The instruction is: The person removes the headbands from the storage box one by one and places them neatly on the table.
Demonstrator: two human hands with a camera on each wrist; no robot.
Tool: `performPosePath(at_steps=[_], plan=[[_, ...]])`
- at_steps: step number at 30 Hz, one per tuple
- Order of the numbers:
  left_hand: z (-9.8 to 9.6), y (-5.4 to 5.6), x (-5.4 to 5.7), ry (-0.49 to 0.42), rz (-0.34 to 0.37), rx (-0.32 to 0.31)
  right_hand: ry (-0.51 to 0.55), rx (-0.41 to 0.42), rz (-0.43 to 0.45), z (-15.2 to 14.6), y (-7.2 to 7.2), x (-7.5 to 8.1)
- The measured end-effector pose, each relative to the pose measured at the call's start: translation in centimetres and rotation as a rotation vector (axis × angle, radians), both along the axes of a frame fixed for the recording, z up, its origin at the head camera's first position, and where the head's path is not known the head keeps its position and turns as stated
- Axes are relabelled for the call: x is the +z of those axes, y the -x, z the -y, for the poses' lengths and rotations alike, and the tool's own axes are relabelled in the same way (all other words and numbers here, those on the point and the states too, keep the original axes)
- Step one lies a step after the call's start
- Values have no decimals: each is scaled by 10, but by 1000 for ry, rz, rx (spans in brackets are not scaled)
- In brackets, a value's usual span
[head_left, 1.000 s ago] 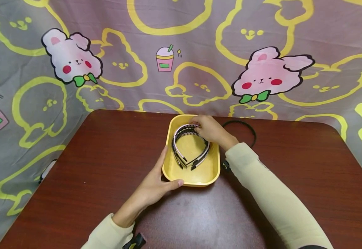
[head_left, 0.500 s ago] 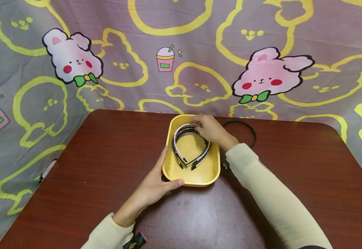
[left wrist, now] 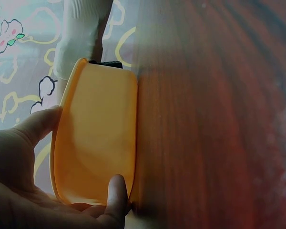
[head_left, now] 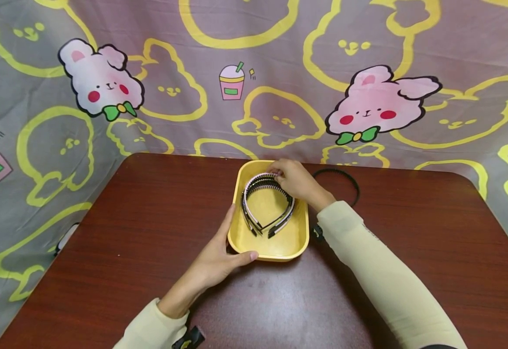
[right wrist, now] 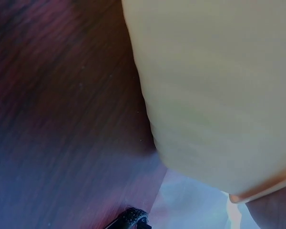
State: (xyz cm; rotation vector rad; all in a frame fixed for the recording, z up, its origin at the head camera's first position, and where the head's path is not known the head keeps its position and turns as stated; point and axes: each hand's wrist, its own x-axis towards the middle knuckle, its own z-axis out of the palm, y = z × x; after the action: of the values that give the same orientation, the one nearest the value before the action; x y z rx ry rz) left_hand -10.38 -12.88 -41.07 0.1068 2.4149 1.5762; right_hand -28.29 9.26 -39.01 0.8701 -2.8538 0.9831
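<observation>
In the head view, a yellow rectangular tub (head_left: 297, 245) stands on the table, with several headbands (head_left: 262, 182) bunched inside, black and pale pink, some toothed. My left hand (head_left: 213, 259) grips the tub's near left corner, thumb over the near rim and fingers along the side. In the left wrist view, fingers of that hand touch the tub's outer wall (left wrist: 97, 133) and rim. My right hand (head_left: 295, 180) reaches over the far right rim and pinches the top of the headbands; its fingertips are partly hidden. A black toothed headband (head_left: 355, 184) lies on the table behind the right wrist.
The dark red-brown wooden table (head_left: 149, 208) spreads around the tub. A curtain (head_left: 275, 63) with cartoon rabbits hangs at its back and left. A pale blurred surface (right wrist: 219, 86) fills much of the right wrist view.
My right hand has shifted very slightly at the top of the headbands, whose near ends have moved a little. The left hand and the tub stay in place.
</observation>
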Motion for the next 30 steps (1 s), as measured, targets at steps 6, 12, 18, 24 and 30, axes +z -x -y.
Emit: performPosePath(at_steps=[6, 12, 18, 24, 30], plan=[[0, 0, 0, 3, 2, 1, 9, -4, -4, -1, 0, 0], [0, 0, -1, 0, 0, -1, 18, -20, 5, -1, 1, 0], [0, 1, -1, -7, 7, 5, 13, -19, 0, -3, 1, 1], [0, 0, -2, -1, 7, 8, 14, -8, -6, -4, 1, 2], [0, 0, -1, -2, 10, 6, 0, 5, -1, -5, 2, 4]])
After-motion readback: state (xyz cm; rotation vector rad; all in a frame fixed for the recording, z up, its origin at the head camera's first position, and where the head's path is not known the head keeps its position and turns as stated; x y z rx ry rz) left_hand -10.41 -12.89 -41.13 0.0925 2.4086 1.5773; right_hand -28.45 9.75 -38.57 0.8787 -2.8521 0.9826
